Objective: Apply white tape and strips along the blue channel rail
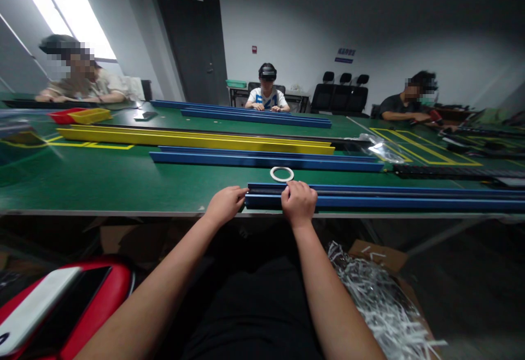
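A long blue channel (389, 202) with raised sides and a dark inner groove lies along the near table edge, running off to the right. My left hand (225, 205) is at its left end, thumb and fingers pinched together against the opening. Whatever may be between those fingertips is too small to make out. Over the channel, a short way right of that end, my right hand (300, 201) is closed with its fingers curled on the rails. Just behind the channel, a white ring like a tape roll (281, 180) lies flat.
Another blue channel (262, 160) and a yellow channel (197, 139) lie farther across the green table (102, 185). Red (61, 116) and yellow trays sit at far left. Three people work around the table. A box of white strips (381, 294) stands below right, a red stool (118, 283) below left.
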`<state>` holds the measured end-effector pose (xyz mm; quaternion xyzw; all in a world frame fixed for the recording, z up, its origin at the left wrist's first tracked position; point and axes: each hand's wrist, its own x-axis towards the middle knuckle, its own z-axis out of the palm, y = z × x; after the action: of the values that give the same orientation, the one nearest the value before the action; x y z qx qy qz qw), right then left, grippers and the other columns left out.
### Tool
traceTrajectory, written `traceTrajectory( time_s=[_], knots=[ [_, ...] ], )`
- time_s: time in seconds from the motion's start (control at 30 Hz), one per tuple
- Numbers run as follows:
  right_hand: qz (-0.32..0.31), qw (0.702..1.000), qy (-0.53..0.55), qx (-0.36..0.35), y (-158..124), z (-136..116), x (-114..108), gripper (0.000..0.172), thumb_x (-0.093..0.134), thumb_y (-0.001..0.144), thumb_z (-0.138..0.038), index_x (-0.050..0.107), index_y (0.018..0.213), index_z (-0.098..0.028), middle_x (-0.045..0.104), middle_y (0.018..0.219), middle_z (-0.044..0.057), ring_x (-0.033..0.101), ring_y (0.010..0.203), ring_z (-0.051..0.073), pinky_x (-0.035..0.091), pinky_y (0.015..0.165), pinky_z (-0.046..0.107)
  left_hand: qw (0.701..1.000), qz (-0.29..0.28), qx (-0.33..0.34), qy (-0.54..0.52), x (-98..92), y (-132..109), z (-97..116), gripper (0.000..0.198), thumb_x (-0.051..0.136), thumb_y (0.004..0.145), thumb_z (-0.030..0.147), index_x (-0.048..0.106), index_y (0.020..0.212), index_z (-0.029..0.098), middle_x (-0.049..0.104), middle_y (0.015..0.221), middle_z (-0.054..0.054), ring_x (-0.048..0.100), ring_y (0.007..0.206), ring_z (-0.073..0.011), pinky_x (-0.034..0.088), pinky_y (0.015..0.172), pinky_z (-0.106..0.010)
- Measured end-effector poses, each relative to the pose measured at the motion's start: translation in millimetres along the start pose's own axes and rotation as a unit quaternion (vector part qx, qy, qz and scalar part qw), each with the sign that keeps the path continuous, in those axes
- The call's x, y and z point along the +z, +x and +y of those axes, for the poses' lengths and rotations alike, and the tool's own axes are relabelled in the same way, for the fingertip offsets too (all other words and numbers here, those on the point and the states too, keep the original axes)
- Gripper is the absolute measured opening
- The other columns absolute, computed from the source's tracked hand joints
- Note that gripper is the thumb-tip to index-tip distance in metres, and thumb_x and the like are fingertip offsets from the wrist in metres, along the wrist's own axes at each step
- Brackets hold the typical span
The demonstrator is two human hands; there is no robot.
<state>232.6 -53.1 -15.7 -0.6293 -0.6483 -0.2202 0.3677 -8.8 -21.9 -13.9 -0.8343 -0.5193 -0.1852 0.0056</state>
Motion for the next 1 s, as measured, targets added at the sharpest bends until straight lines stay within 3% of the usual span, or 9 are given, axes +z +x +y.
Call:
traceTrajectory(
  time_s=[0.27, 0.47, 0.83, 1.0],
  knots=[
    [-0.001, 1.000, 0.003, 0.002, -0.3, 0.2, 0.5, 0.026, 0.044, 0.092, -0.025, 0.066, 0.104, -0.018, 0.068, 0.098, 0.009, 0.051, 0.099, 0.024, 0.028, 0.086, 0.038, 1.000, -0.015, 0.004, -0.003, -2.7, 1.5, 2.2, 0.033, 0.045, 0.093, 0.034, 0.068, 0.117, 0.031, 0.070, 0.100, -0.004, 0.063, 0.095, -0.0195, 0.046, 0.080, -0.027],
    [-0.005, 1.000, 0.005, 0.005, -0.6, 0.2, 0.9, 0.025, 0.045, 0.092, -0.025, 0.066, 0.104, -0.019, 0.068, 0.098, 0.009, 0.051, 0.100, 0.024, 0.028, 0.087, 0.038, 1.000, 0.013, 0.000, 0.018, -0.1, -1.8, 2.3, 0.036, 0.043, 0.094, 0.036, 0.065, 0.122, 0.030, 0.069, 0.100, -0.005, 0.063, 0.093, -0.0206, 0.046, 0.076, -0.028],
    [-0.007, 1.000, -0.007, 0.003, -0.2, -0.8, -0.2, 0.027, 0.044, 0.092, -0.025, 0.067, 0.105, -0.019, 0.068, 0.100, 0.009, 0.051, 0.100, 0.024, 0.029, 0.085, 0.037, 1.000, -0.010, 0.007, 0.016, -2.5, 0.1, 3.1, 0.033, 0.044, 0.093, 0.035, 0.066, 0.118, 0.031, 0.069, 0.099, -0.004, 0.063, 0.094, -0.0199, 0.045, 0.077, -0.027],
    [-0.010, 1.000, -0.010, 0.004, -0.2, -1.1, -0.6, 0.028, 0.044, 0.092, -0.025, 0.067, 0.106, -0.019, 0.067, 0.100, 0.009, 0.051, 0.100, 0.024, 0.030, 0.084, 0.037, 0.999, 0.011, -0.002, 0.030, -3.0, -3.4, 5.9, 0.035, 0.043, 0.094, 0.035, 0.064, 0.121, 0.030, 0.069, 0.100, -0.004, 0.062, 0.093, -0.0200, 0.045, 0.076, -0.028]
  ],
)
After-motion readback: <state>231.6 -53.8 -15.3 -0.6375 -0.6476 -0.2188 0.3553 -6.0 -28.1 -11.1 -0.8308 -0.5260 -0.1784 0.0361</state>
